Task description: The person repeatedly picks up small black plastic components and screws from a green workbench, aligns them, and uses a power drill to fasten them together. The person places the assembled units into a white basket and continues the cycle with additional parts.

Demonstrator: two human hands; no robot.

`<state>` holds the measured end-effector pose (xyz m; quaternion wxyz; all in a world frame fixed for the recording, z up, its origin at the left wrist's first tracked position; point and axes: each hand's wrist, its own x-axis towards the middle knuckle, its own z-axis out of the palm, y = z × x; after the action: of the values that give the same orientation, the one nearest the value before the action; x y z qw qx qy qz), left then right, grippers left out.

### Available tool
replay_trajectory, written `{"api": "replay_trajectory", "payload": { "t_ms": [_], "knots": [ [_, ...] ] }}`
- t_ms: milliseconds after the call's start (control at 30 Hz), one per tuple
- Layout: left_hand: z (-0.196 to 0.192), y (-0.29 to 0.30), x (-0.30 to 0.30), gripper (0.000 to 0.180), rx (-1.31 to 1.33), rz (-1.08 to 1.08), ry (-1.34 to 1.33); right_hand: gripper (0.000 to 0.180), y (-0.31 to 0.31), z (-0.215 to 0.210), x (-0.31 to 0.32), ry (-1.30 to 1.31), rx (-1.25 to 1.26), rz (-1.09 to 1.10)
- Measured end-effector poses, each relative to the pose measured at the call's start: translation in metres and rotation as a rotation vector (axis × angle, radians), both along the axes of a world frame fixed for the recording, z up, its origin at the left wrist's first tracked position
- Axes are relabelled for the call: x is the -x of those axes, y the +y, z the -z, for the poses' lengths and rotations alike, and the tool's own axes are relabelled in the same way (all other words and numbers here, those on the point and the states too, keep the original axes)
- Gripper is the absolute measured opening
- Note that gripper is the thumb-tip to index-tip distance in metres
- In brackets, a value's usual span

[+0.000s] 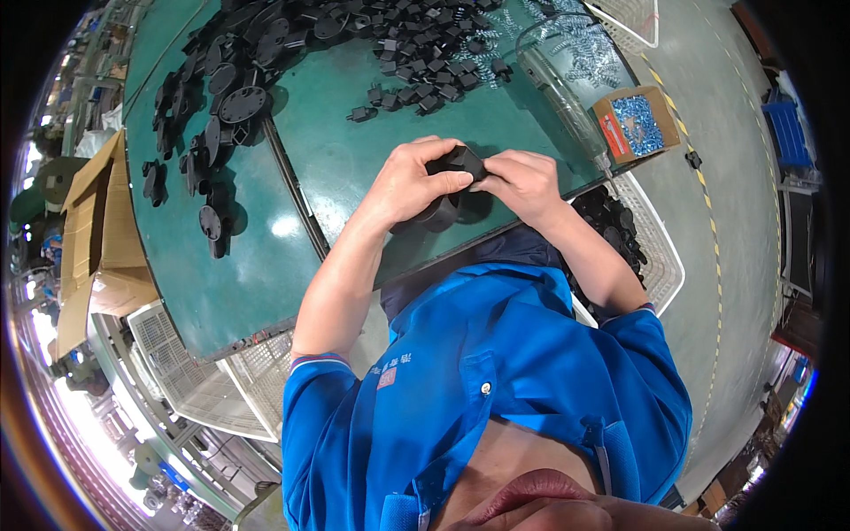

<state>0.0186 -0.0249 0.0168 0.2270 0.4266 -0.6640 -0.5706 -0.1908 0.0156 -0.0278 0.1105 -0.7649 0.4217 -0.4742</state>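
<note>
Centrally, a green work table (292, 239) with a smooth, slightly glossy mat surface fills the upper left and middle of the frame; a dark seam runs diagonally across it. Below it, a blue short-sleeved shirt (496, 389) of woven fabric occupies the lower middle. A brown cardboard box (88, 239), flaps open, stands at the left edge of the frame, just beside the table. A white wire-mesh basket (660, 257) at the right middle holds black parts. Across the upper left of the table lies a scatter of round black plastic discs (235, 102), matte, with raised hubs; at the top middle lies a heap of small black blocky parts (425, 57). A clear plastic tube-shaped tool (562, 93) lies diagonally at the upper right, near a small cardboard box (636, 124) filled with shiny blue-tinted metal pieces. At the middle of the frame, over the near table edge, the left hand (403, 186) is closed around a black plastic part (453, 173), thumb on its front face and fingers curled over the top. The right hand (527, 181) grips the same part from the other side, fingers pinched narrow on its edge. The part is matte black, angular on top with a rounded, cup-like lower section, and is held just above the table surface.
</note>
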Motion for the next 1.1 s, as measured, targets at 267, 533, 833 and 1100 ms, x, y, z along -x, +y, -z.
{"api": "replay_trajectory", "payload": {
  "t_ms": [267,533,833,1100],
  "knots": [
    [0.018,0.000,0.032,0.035,0.712,0.147,-0.569,0.024,-0.016,-0.010,0.013,0.698,-0.381,0.077],
    [0.017,0.006,0.034,0.040,0.776,0.162,-0.622,0.029,-0.061,-0.052,0.045,0.232,0.142,0.376],
    [0.017,0.004,0.030,0.039,0.742,0.137,-0.514,0.056,-0.067,-0.018,0.095,0.800,-0.533,0.502],
    [0.020,0.003,0.028,0.039,0.744,0.132,-0.491,0.046,-0.037,-0.085,0.069,-0.594,-0.541,0.111]
  ]
}}
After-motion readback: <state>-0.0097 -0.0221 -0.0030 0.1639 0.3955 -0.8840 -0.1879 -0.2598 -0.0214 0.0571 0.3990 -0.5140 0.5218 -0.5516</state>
